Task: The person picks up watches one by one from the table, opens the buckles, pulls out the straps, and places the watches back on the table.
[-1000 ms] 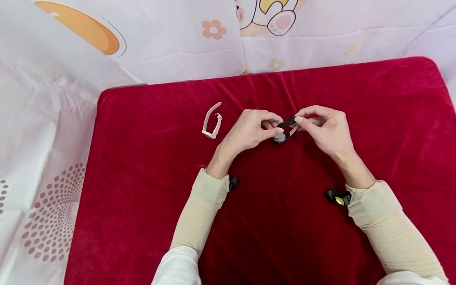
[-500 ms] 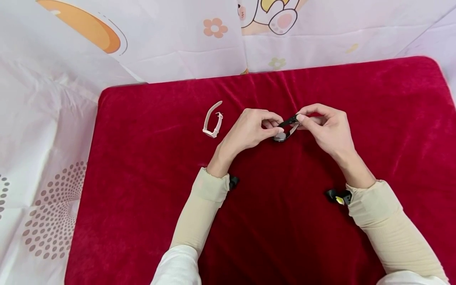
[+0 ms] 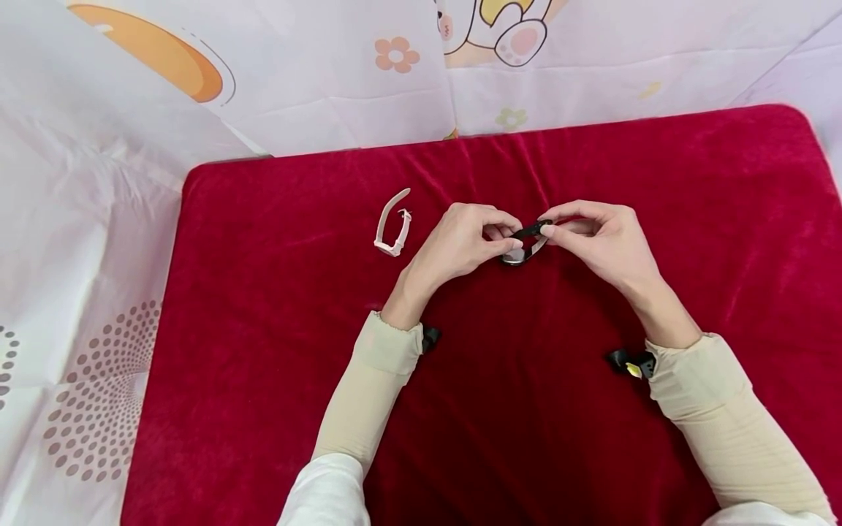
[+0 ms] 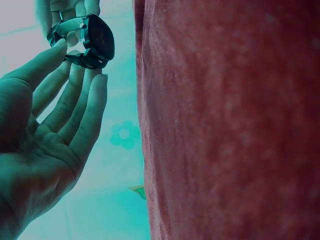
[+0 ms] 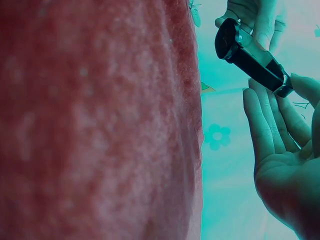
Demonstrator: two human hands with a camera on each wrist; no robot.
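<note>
A watch with a round dark face [image 3: 515, 256] [image 4: 100, 37] [image 5: 226, 40] and a black strap [image 3: 529, 231] [image 5: 257, 62] is held between both hands just above the red velvet pad [image 3: 263, 351]. My left hand [image 3: 463, 241] [image 4: 55, 100] pinches the watch at its case end. My right hand [image 3: 595, 237] [image 5: 285, 150] pinches the free end of the black strap with thumb and fingertips. A pale pink strap [image 3: 392, 223] lies on the pad, left of my left hand, untouched.
The red pad lies on a white printed sheet [image 3: 85, 241] with cartoon patterns, which surrounds it on the left and at the back. Small black wrist-camera mounts [image 3: 630, 363] [image 3: 430, 337] show at both beige sleeves.
My right hand has shifted slightly down and left along the black strap, bringing the strap end closer to my left hand. The pink strap has stayed put.
</note>
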